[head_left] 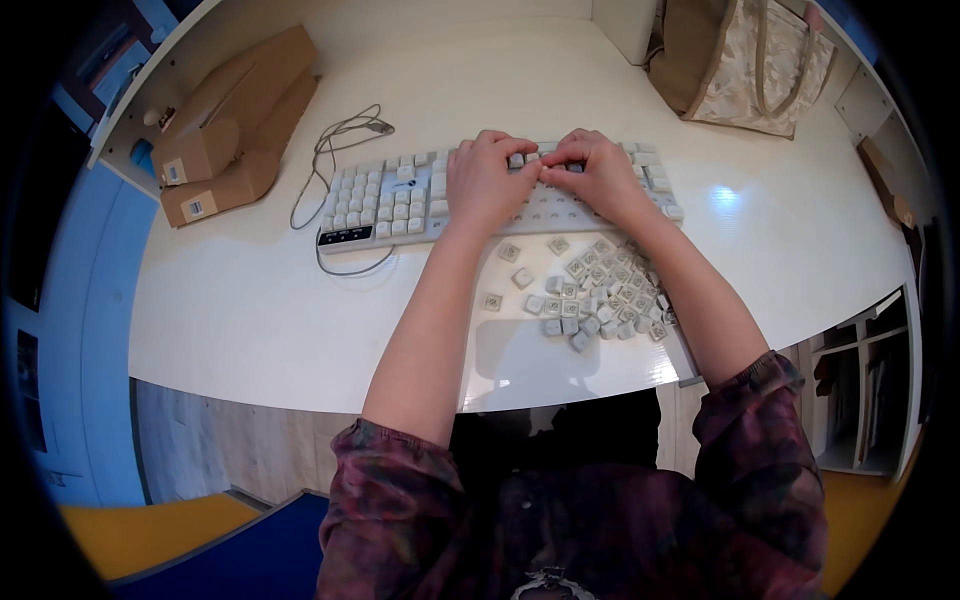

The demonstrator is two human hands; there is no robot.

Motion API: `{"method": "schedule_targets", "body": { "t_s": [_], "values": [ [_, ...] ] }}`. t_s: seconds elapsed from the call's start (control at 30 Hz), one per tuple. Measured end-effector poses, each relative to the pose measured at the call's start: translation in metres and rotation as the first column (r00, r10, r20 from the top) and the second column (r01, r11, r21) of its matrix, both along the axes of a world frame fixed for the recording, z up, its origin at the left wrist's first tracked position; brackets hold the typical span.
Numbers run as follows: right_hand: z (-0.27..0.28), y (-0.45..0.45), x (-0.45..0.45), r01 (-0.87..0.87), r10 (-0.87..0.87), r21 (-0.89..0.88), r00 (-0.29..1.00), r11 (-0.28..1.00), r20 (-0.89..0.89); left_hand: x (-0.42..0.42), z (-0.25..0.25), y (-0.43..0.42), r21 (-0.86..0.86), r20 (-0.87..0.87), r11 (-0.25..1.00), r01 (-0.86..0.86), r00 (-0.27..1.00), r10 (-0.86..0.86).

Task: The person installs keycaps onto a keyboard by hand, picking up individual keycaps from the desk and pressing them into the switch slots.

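Note:
A white keyboard (407,184) lies on the white desk, turned with its number pad at the left; part of its middle shows no keycaps. Over its middle is my left hand (487,182), fingers bent and thumb tip reaching toward my other hand. My right hand (597,178) is beside it, thumb and forefinger pinched together at a small pale piece that looks like a keycap (542,172). Both hands hide some of the keys. Loose keycaps (608,290) lie in a pile in front of the keyboard, between my forearms, with a few apart at its left.
The keyboard's grey cable (322,150) loops over the desk (240,320) at the left. Brown cardboard (235,135) stands at the back left, a patterned bag (755,70) at the back right. Open shelves (865,390) are at the lower right.

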State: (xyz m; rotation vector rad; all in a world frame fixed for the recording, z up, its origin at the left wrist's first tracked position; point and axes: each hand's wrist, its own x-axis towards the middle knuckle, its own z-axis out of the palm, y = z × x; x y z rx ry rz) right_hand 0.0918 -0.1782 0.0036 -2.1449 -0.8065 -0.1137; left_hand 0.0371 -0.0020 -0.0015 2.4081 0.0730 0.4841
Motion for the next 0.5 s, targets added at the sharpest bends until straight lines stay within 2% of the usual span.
{"method": "schedule_targets", "body": {
  "t_s": [0.27,0.37,0.47,0.5],
  "values": [
    [0.0006,-0.0043,-0.0011,-0.050,0.051,0.054,0.999,0.997,-0.018,0.0028,0.0039,-0.0014,-0.014,-0.062,1.000,-0.027,0.998,0.026],
    [-0.0014,-0.0059,-0.0009,-0.070,0.070,0.073,0.998,0.995,-0.001,0.0072,0.0049,0.0025,-0.040,-0.153,0.999,-0.014,0.988,0.008],
    [-0.0074,-0.0059,0.0012,-0.077,0.079,0.142,0.997,0.987,-0.011,0.0101,0.0023,0.0038,0.075,-0.119,0.997,-0.015,0.993,0.024],
    [-0.0077,-0.0058,0.0013,-0.071,0.079,0.170,0.996,0.983,-0.042,0.0107,0.0074,0.0039,0.072,-0.180,0.997,-0.001,0.983,0.014]
  ]
}}
